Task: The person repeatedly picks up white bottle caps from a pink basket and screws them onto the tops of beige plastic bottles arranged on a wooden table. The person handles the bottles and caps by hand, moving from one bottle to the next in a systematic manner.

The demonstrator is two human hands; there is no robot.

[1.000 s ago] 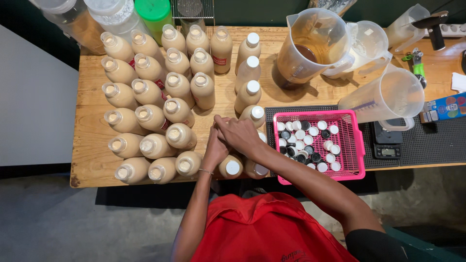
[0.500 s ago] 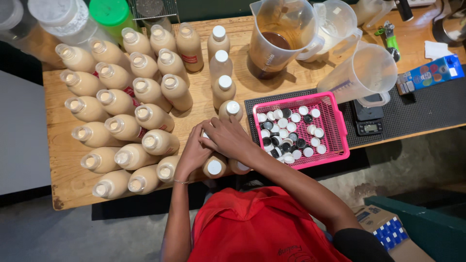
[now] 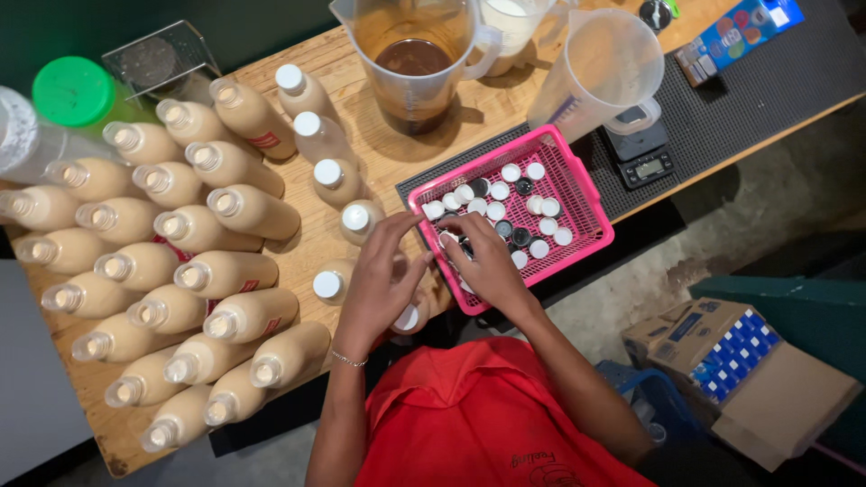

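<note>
My left hand (image 3: 379, 284) rests over a beige-filled bottle at the table's front edge, with its fingers curled round the bottle's neck. A capped bottle (image 3: 410, 317) shows just under that wrist. My right hand (image 3: 487, 266) lies on the near-left corner of the pink basket (image 3: 591, 203). Its fingertips are pinched on a white cap (image 3: 448, 240), close to my left fingers. The basket holds several white caps (image 3: 499, 191) and a few dark ones. A row of capped bottles (image 3: 336, 176) runs up the middle of the wooden table (image 3: 347, 86).
Several uncapped beige bottles (image 3: 216, 271) lie packed at the left. At the back stand a jug of brown liquid (image 3: 415, 59), a cloudy empty jug (image 3: 600, 72) and a small scale (image 3: 645, 162) on a black mat. A cardboard box (image 3: 740, 361) sits on the floor at the right.
The view has shifted and come closer. Both hands were together on a bottle at the front edge; my right hand has now moved onto the basket's corner while my left stays on the bottle.
</note>
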